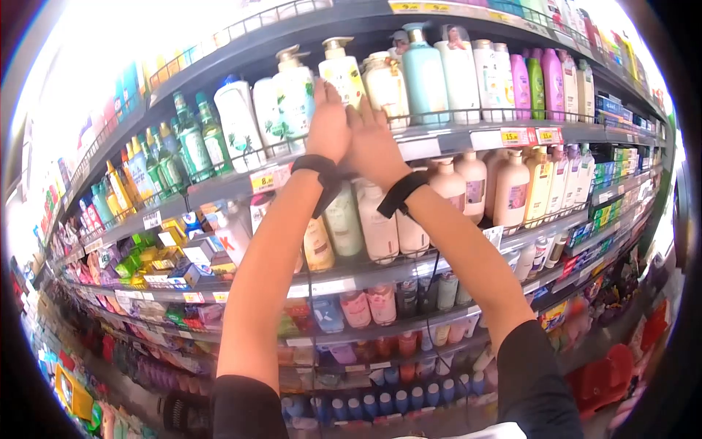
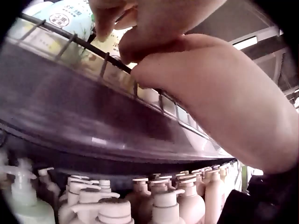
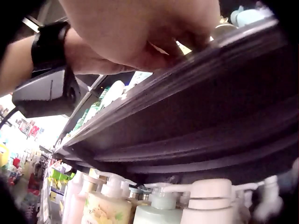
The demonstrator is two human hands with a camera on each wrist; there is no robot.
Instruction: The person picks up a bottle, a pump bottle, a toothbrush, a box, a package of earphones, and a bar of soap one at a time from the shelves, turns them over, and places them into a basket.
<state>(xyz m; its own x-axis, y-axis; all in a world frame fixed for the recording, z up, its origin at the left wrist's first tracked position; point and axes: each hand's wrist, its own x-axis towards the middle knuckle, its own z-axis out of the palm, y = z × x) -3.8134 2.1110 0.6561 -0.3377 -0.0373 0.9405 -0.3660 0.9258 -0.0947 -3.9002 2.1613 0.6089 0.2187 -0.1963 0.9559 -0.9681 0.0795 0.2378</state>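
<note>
In the head view, a white pump bottle with a yellow-green print point(image 1: 341, 72) stands on the upper shelf. My left hand point(image 1: 330, 126) is at its lower left, fingers pointing up. Close beside it, my right hand point(image 1: 373, 146) has its fingers extended at the bottle's lower right. The left wrist view shows my left hand point(image 2: 156, 21) above the wire rail, with my right hand point(image 2: 196, 70) crossing near it. From the right wrist view, my right hand point(image 3: 145, 30) covers the shelf edge, its fingertips partly hidden. Exact finger contact is unclear.
A wire rail point(image 2: 106, 59) runs along the shelf front. Left of the hands stands a blue-white pump bottle point(image 1: 292, 91); a cream bottle point(image 1: 385, 88) and a light-blue bottle point(image 1: 425, 77) are to the right. Pink pump bottles point(image 1: 510, 189) fill the shelf below.
</note>
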